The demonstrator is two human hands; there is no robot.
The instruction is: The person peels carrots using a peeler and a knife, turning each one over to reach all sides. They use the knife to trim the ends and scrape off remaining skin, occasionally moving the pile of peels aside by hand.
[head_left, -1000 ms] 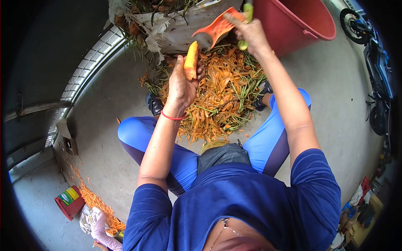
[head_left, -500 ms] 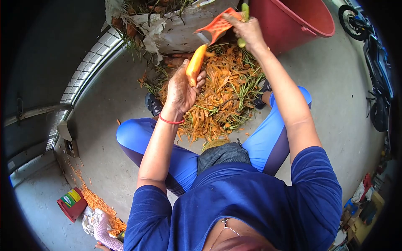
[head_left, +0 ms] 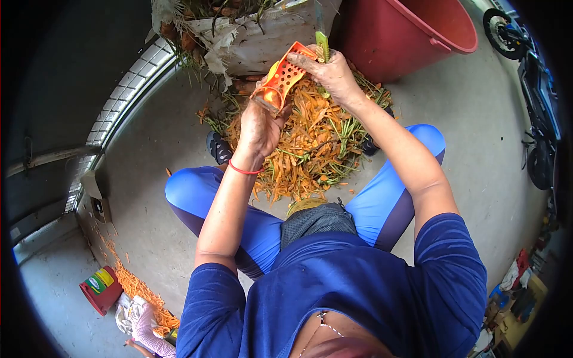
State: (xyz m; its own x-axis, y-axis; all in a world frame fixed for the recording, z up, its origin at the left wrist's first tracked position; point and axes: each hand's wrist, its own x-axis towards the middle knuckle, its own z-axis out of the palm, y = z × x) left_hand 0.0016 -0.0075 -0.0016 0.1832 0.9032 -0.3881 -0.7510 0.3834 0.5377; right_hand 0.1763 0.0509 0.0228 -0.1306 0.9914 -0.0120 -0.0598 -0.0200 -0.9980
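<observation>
Palm up, the left hand [head_left: 261,127] grips an orange root [head_left: 273,70], partly hidden behind an orange peeler [head_left: 291,71] with round holes, which the right hand [head_left: 334,74] grasps along with a yellow-green handle [head_left: 323,45]. Beneath both, peelings [head_left: 304,152] lie heaped on the grey floor [head_left: 471,149] between dark shoes [head_left: 219,148]. Beyond are a torn white sack [head_left: 256,49] and a red tub [head_left: 388,48].

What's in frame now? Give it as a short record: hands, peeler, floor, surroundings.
left hand: left hand holds a yellow-orange root, partly hidden
right hand: right hand grips an orange peeler and a green handle
peeler: overlaps the root in view; blade contact unclear
floor: peelings heaped between the feet
ahead: torn white sack, red tub
far right: motorbike
</observation>
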